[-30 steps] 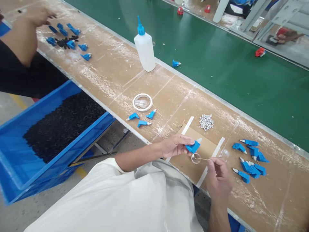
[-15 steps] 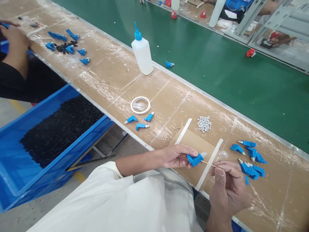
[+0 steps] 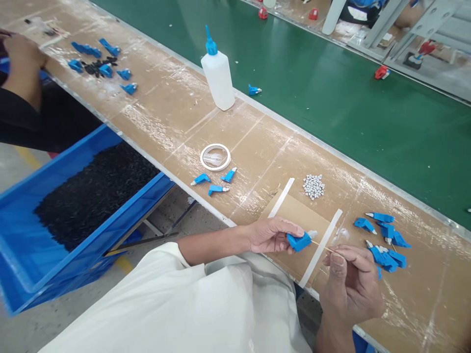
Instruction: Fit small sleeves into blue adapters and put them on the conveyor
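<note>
Between the thumb and fingers of my left hand (image 3: 274, 234) is a small blue plastic part (image 3: 299, 241) with a pale, whitish tip. My right hand (image 3: 351, 279) pinches a thin wooden stick (image 3: 327, 249); its far end reaches the blue part near the pale tip. Whether it touches or enters the part is too small to tell. Both hands are over a cardboard sheet (image 3: 294, 215) held by white tape strips. Beyond it lies a pile of small grey pieces (image 3: 313, 187). Several similar blue parts (image 3: 384, 259) lie just past my right hand.
A white squeeze bottle (image 3: 219, 81) with a blue nozzle stands near the green belt (image 3: 294, 73). Left of the sheet are a tape roll (image 3: 215, 157) and three blue parts (image 3: 217, 189). A blue bin (image 3: 22, 196) holds black pieces. Another person's hand (image 3: 24, 51) is at far left.
The view has shifted slightly. Both hands keep their grips, with the stick still at the blue part. The other person's hand at far left has moved a little.
</note>
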The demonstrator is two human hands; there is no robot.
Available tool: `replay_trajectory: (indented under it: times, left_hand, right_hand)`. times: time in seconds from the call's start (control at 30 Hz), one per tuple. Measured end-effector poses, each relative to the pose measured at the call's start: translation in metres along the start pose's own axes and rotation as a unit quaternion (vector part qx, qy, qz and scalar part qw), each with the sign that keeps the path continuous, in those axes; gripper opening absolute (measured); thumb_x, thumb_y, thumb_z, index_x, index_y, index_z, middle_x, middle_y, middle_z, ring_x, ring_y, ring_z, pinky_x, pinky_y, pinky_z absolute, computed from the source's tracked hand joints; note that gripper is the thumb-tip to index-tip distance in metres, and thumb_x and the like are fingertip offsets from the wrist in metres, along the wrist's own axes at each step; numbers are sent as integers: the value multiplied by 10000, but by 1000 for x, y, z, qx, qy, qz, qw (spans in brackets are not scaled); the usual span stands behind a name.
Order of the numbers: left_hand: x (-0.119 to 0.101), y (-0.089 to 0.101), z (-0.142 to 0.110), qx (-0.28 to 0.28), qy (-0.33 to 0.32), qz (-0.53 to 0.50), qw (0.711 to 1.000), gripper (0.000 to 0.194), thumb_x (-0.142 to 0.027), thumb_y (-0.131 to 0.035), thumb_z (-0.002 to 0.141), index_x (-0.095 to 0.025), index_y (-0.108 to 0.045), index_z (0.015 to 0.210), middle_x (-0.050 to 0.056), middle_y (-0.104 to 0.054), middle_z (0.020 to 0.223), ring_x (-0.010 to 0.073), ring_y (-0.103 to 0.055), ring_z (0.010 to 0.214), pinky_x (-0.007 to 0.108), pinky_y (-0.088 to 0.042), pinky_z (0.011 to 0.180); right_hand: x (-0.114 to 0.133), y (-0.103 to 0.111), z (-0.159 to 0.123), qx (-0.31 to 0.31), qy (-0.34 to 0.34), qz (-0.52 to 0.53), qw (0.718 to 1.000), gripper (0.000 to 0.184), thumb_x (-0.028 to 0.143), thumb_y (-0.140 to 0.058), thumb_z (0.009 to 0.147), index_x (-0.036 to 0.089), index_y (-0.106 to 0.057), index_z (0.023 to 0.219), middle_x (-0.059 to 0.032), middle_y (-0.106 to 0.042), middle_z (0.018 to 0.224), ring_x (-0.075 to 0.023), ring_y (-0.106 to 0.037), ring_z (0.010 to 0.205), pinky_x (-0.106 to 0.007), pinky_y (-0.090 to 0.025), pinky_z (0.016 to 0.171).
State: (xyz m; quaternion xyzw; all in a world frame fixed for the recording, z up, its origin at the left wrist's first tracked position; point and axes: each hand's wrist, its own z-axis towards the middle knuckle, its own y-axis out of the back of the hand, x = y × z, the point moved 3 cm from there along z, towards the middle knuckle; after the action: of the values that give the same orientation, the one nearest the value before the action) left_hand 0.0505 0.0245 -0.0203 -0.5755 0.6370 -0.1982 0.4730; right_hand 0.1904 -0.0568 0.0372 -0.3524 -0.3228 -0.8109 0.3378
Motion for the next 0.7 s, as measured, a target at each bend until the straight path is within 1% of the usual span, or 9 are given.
replay_trajectory:
  times: [0.17, 0.3, 0.43, 0.53, 0.6, 0.7]
  left_hand:
    - [0, 0, 1, 1, 8, -9, 1000, 259, -289, -810, 701, -74, -671, 744, 47, -631, 645, 75, -588, 525, 157, -339, 427]
    - [-1, 0, 1, 1, 3, -24, 1000, 234, -258, -802, 701, -74, -664, 746, 66, -651, 681, 80, -597, 528, 155, -358, 442]
    - [-1, -1, 0, 4, 9, -22, 1000, 232, -260, -801, 705, -79, -659, 735, 58, -642, 657, 78, -591, 511, 150, -326, 417]
    - [-1, 0, 0, 7, 0, -19, 1000, 264, -281, -823, 672, -79, -661, 720, 48, -636, 641, 76, -593, 507, 147, -350, 423]
    - [0, 1, 0, 7, 0, -15, 1000, 286, -298, -836, 658, -79, -666, 724, 48, -641, 653, 74, -596, 517, 144, -366, 433]
    - [1, 3, 1, 5, -3, -4, 1000, 304, -320, -846, 660, -79, -682, 748, 50, -652, 677, 71, -591, 533, 150, -386, 450]
  right_hand:
    - [2, 0, -2, 3, -12, -2, 1000, 41, 162, -658, 919, 194, -671, 941, -27, -633, 822, -178, -618, 768, -319, -492, 656]
    - [4, 0, -2, -19, -30, 11, 999, 50, 145, -660, 915, 189, -670, 938, -31, -628, 828, -169, -609, 751, -281, -470, 581]
    - [2, -2, -3, -5, -42, 25, 999, 67, 129, -648, 918, 186, -666, 949, -31, -619, 841, -158, -598, 734, -266, -467, 556]
    - [0, -3, -6, 9, -44, 20, 999, 77, 123, -644, 917, 186, -661, 958, -29, -616, 841, -161, -601, 744, -276, -475, 578]
    - [-1, -3, -7, 17, -30, -2, 999, 85, 121, -639, 916, 189, -658, 964, -26, -624, 836, -169, -609, 758, -297, -487, 619]
    - [1, -4, -6, 16, 29, -66, 997, 127, 84, -642, 895, 193, -653, 960, -18, -646, 820, -178, -624, 772, -323, -494, 678]
